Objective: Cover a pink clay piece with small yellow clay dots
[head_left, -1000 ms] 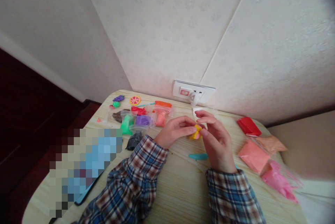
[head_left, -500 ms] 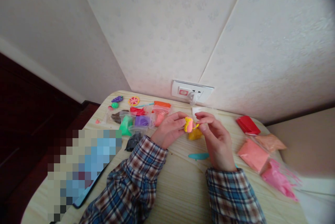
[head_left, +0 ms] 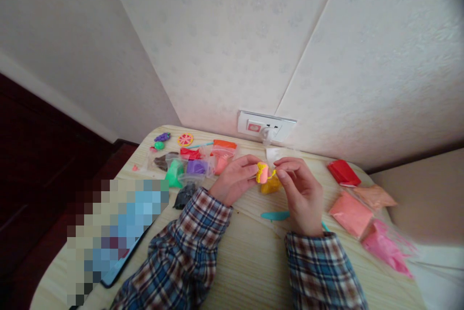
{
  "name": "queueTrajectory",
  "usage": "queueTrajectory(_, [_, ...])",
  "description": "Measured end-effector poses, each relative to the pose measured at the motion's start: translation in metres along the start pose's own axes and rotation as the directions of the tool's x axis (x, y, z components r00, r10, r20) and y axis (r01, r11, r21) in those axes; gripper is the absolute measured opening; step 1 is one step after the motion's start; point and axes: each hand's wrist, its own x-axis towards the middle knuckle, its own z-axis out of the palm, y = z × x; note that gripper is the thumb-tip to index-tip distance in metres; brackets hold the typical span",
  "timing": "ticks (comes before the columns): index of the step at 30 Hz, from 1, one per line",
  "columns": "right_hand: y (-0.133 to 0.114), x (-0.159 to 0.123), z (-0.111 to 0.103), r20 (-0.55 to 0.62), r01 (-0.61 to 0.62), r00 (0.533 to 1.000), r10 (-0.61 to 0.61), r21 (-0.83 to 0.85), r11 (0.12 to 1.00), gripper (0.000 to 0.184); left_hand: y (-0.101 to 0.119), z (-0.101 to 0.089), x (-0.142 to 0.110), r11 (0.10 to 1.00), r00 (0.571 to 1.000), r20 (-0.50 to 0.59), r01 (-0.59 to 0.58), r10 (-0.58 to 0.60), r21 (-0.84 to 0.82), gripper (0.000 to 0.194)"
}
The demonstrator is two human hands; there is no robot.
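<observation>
Between thumb and fingers my left hand (head_left: 235,178) holds a small pink clay piece (head_left: 264,173) edged with a yellow braided clay strand on its left side. A loose end of the yellow clay strand (head_left: 272,174) reaches toward my right hand (head_left: 302,189), whose thumb and forefinger pinch its tip. Below the clay piece lies a bag of yellow clay (head_left: 271,185). On the table near my right wrist rests a teal clay tool (head_left: 274,216), its right end hidden behind the hand.
Bags of green (head_left: 174,174), purple (head_left: 196,167) and black clay (head_left: 185,196) lie left. Red (head_left: 343,173), salmon (head_left: 351,213) and pink bags (head_left: 386,247) lie right. Clay grapes (head_left: 162,137) and a round slice (head_left: 185,139) sit at the back. A blurred-out phone (head_left: 126,257) lies front left.
My right hand has shifted slightly to the right, its fingers drawn closer into a pinch on the yellow strand. My left hand stays nearly in place with the clay piece.
</observation>
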Motion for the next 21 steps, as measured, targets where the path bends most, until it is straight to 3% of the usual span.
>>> queueTrajectory(11, [0.0007,0.0011,-0.0002,-0.014,-0.018,1.0,0.018,0.016,1.0,0.012,0.0008,0.0018,0.0005,0.999,1.0,-0.005,0.001,-0.001,-0.051,0.041])
queueTrajectory(21, [-0.0058,0.0023,0.0007,-0.131,-0.112,0.982,0.133,0.158,0.981,0.028,0.0031,0.0026,0.0001,0.997,0.999,-0.037,0.009,-0.012,-0.08,0.042])
